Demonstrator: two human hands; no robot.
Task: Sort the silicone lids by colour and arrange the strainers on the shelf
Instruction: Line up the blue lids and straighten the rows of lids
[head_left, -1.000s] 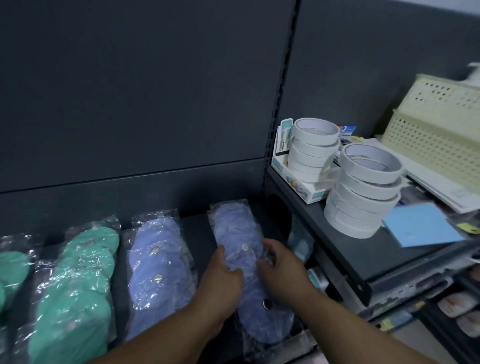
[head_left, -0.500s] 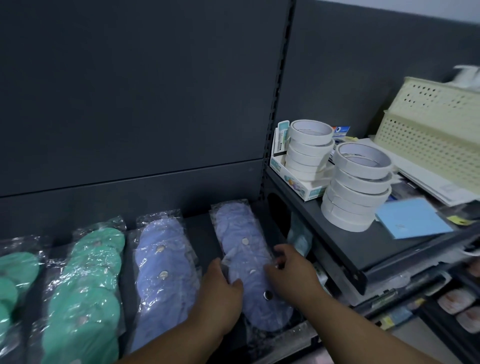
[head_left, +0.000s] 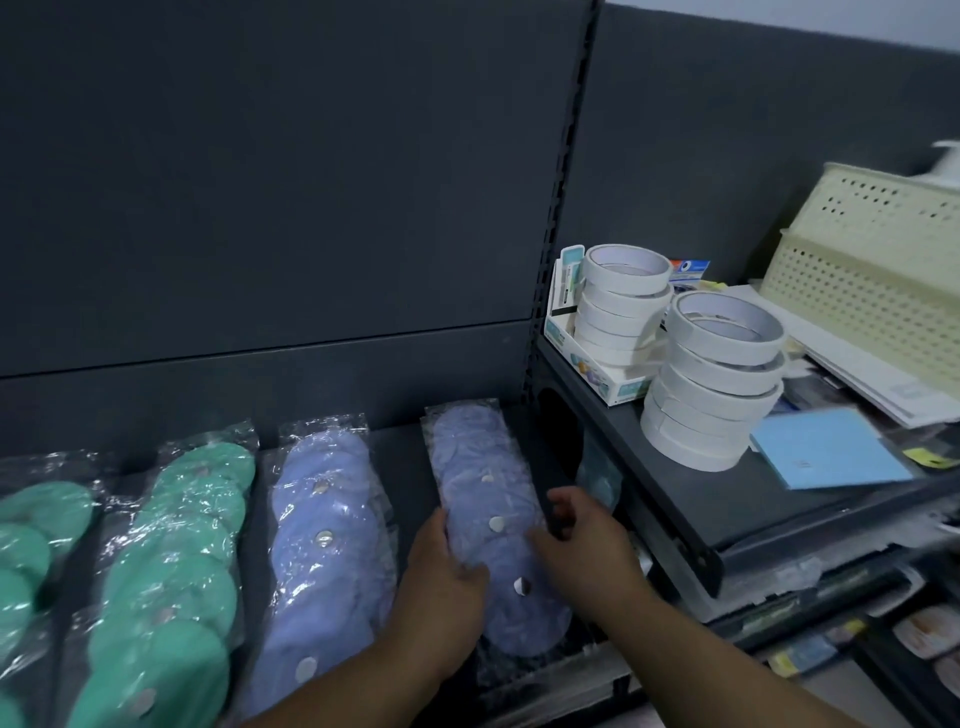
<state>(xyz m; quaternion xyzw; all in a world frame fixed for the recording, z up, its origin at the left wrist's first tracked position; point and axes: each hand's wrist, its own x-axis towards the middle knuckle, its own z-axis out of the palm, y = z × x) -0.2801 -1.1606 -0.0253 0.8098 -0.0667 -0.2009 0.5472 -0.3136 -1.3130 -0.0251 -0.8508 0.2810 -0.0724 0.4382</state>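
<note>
Four clear-wrapped packs of silicone lids lie side by side on the dark shelf (head_left: 400, 447). Two are green, one (head_left: 36, 525) at the far left edge and one (head_left: 182, 545) beside it. Two are purple, one (head_left: 324, 519) in the middle and one (head_left: 485, 467) furthest right. My left hand (head_left: 441, 582) grips the left edge of the rightmost purple pack, thumb on top. My right hand (head_left: 582, 540) holds its right edge with curled fingers and covers part of the wrapper.
A higher dark shelf (head_left: 675, 467) juts out close on the right. It carries two stacks of white tape rolls (head_left: 711, 374) (head_left: 621, 306), a blue pad (head_left: 826, 454) and a cream perforated basket (head_left: 872, 280). Dark back panels rise behind.
Both hands have slid back along the rightmost purple pack towards its near half. My right hand moved from on top of the pack to its right edge. The other packs lie as before.
</note>
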